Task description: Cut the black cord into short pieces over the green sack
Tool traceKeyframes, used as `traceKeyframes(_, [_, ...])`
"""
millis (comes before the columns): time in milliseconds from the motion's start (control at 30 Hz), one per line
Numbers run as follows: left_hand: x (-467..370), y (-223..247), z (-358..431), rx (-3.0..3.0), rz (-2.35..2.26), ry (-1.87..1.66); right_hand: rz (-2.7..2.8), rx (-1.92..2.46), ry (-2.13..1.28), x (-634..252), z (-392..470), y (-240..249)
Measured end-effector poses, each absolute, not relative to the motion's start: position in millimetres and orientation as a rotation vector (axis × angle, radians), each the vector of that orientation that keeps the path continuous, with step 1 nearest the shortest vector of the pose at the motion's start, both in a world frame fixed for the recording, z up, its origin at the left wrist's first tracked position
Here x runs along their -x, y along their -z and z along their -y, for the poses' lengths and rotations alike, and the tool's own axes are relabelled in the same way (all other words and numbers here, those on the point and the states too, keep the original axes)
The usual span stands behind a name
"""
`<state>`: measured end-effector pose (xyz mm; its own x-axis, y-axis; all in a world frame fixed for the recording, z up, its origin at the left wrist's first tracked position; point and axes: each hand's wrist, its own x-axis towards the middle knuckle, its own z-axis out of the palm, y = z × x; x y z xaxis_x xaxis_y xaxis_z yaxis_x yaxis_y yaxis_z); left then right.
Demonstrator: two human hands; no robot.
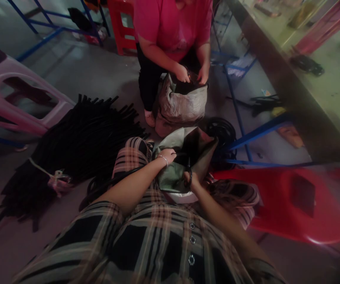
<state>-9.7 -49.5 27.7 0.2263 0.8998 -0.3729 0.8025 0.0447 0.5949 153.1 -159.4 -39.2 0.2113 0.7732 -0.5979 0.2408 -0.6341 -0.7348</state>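
Observation:
Between my knees stands an open greenish-grey sack (171,177) with a dark inside. My left hand (166,155), a bracelet at its wrist, is closed over the sack's mouth on a thin black rubber strip (130,172). The strip runs back beside my forearm, and a short end pokes out past my fingers. My right hand (191,180) is closed around the dark handles of a pair of scissors (190,173), at the sack's near right side. Their blades point away from me, over the opening, near the strip's end. Whether the blades touch the strip I cannot tell.
A big bundle of black strips (83,134) lies on the floor at left. Opposite, a co-worker in a pink shirt (172,27) works over another sack (184,104). Black coils (221,132), a red stool (270,205) and a blue-legged table (300,94) stand to the right.

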Motion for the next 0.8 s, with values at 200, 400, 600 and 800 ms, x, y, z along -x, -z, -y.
traceKeyframes(200, [8.9, -23.7, 52.1, -1.546, -1.606, -0.268, 0.886, 1.925, -1.496, -149.3, 160.7, 28.2])
traceKeyframes(400, [2.4, -22.4, 53.9, -1.375, -1.528, -0.353, 0.814, 1.807, -1.57, -147.2, 158.9, 31.8])
traceKeyframes(600, [1.0, -26.1, 56.9, -1.286, -1.461, -0.454, 0.966, 1.74, -1.606, -146.6, 159.7, 25.9])
traceKeyframes(800, [-0.9, -26.3, 58.5, -1.189, -1.429, -0.449, 0.948, 1.702, -1.729, -143.0, 159.6, 15.1])
